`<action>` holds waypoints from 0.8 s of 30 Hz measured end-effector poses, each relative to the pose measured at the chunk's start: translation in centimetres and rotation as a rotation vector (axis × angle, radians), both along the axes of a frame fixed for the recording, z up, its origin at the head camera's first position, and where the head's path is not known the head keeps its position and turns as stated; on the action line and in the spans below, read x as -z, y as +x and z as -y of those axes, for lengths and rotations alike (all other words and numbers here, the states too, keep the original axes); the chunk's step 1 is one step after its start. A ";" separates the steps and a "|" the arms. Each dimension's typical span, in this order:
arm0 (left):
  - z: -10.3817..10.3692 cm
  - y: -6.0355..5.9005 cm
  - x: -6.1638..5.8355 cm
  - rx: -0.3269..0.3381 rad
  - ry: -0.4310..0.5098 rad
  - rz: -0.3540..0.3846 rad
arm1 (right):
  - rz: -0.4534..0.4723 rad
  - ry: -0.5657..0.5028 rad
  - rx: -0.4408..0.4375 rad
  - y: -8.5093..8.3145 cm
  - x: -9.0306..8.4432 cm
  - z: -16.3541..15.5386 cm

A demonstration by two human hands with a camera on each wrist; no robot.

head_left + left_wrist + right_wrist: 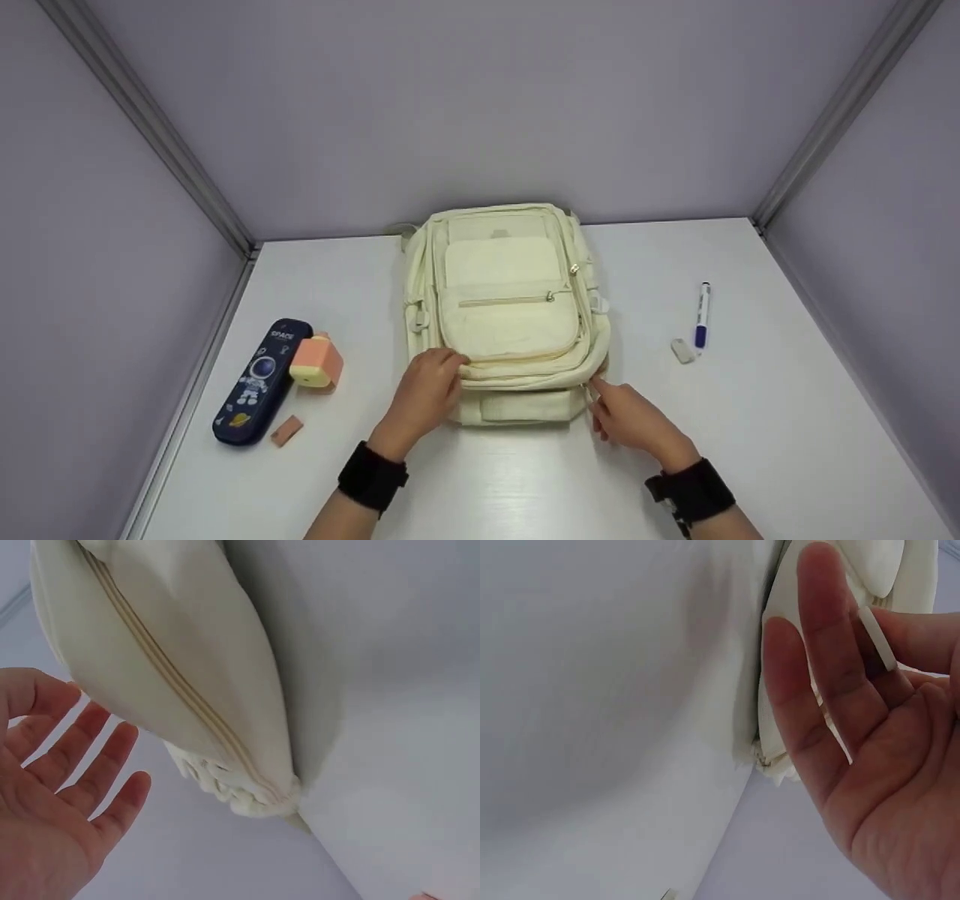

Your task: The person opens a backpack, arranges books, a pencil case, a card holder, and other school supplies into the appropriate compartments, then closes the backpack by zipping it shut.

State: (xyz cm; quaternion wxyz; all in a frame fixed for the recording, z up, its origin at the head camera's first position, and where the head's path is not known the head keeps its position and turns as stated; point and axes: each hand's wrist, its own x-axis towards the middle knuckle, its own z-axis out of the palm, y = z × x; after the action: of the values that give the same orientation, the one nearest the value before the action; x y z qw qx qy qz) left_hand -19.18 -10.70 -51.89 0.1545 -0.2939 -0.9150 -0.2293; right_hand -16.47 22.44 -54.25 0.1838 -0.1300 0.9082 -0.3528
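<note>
Backpack (510, 307) zipped, hands at its base.

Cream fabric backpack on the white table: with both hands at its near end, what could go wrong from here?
The left hand only rests with straight fingers on the cream fabric backpack, so it may slide when the right hand pulls the white zipper tab it pinches. The closed zipper runs round a bunched corner and could snag there.
</note>
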 end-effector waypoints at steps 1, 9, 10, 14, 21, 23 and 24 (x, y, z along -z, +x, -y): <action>-0.9 0.2 0.0 0.030 -0.005 -0.015 | -0.011 0.011 -0.001 0.2 -0.1 0.2; -7.1 1.0 0.9 0.137 -0.231 -0.133 | -0.123 0.051 -0.096 1.4 -0.9 2.4; -7.6 1.0 1.1 0.134 -0.259 -0.152 | -0.134 0.053 -0.108 1.5 -0.9 2.8; -8.7 1.1 1.6 0.117 -0.354 -0.217 | -0.219 0.122 -0.122 1.9 -1.0 3.9; -9.0 1.0 1.7 0.094 -0.405 -0.240 | -0.411 0.187 -0.098 1.9 -1.2 3.6; -9.0 0.9 1.7 0.100 -0.393 -0.227 | -0.383 0.150 -0.109 1.6 -1.0 3.1; -9.0 0.9 1.8 0.103 -0.386 -0.223 | -0.360 0.132 -0.114 1.4 -0.9 2.8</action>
State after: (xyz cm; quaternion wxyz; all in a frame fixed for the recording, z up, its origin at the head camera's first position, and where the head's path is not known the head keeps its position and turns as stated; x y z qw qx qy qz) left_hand -18.31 -1.74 -53.66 0.1838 -0.3878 -0.9029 -0.0236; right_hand -15.07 19.63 -53.34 0.0464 -0.2298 0.9387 -0.2527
